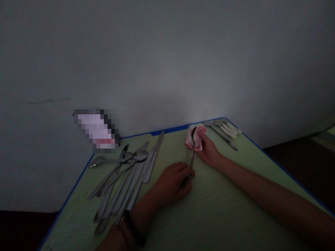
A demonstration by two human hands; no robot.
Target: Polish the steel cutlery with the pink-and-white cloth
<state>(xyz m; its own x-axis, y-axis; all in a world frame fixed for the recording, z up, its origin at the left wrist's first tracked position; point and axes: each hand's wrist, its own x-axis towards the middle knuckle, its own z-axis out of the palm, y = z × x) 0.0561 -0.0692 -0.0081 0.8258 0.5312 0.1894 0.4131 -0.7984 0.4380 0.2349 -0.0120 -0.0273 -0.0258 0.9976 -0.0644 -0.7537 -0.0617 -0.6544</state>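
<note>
While 2 hands (175,183) grip 1 spoon (192,155) (handle end hidden), cloth (199,136) wraps it.

Probably a room in a home, though not identifiable with certainty. Recognizable as indoors by the plain pale wall (167,62) at 12 o'clock, marked with a dark scuff (48,101) between 9 and 10 o'clock. Furnished with a green, blue-edged table (222,202), reaching from the centre to 6 o'clock, close to the wall. Suggestive of household dining: metal cutlery (131,181) toward 7 o'clock, light-handled cutlery (228,129) at 3 o'clock, pink-and-white cloth (200,134) at 4 o'clock. Dimly lit throughout.
</note>
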